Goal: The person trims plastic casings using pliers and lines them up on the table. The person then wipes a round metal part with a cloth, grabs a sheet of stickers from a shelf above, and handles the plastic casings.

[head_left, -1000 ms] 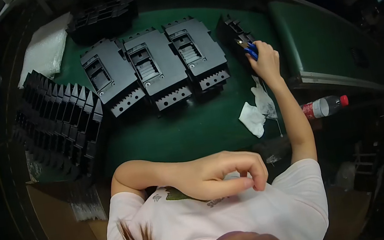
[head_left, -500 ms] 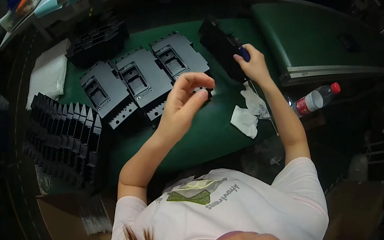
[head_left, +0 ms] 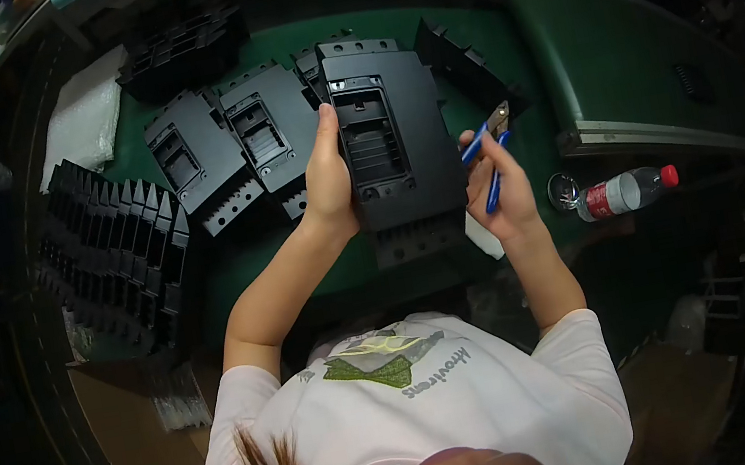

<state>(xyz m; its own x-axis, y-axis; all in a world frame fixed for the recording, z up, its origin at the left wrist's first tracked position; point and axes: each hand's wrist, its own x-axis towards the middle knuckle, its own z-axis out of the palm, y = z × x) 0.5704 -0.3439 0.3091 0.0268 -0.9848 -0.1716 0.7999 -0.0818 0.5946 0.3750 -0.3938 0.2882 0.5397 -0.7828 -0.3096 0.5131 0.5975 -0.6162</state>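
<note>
My left hand [head_left: 330, 185] is closed on the left edge of a black plastic housing [head_left: 422, 126], held up above the green table. The housing has a rectangular recess on its face and a row of holes along its top edge. At its right edge, my right hand [head_left: 506, 193] grips blue-handled side cutters [head_left: 493, 175], their metal jaws pointing up and away. Some of the right fingers are hidden behind the housing. Two similar housings, one of them a grey-black housing [head_left: 262, 133], lie to the left; another is partly covered by the held one.
Stacked black ribbed parts [head_left: 115, 251] stand at the left, with more black parts [head_left: 185, 52] behind. A bubble-wrap stack [head_left: 85, 113] lies at the back left. A black part [head_left: 468, 64] stands at the right, near a red-capped bottle [head_left: 622, 194] and white wipe [head_left: 484, 238].
My left hand, empty before, now holds a housing raised in front of me. My right hand has come down from the black part at the right, and the cutters' jaws now show.
</note>
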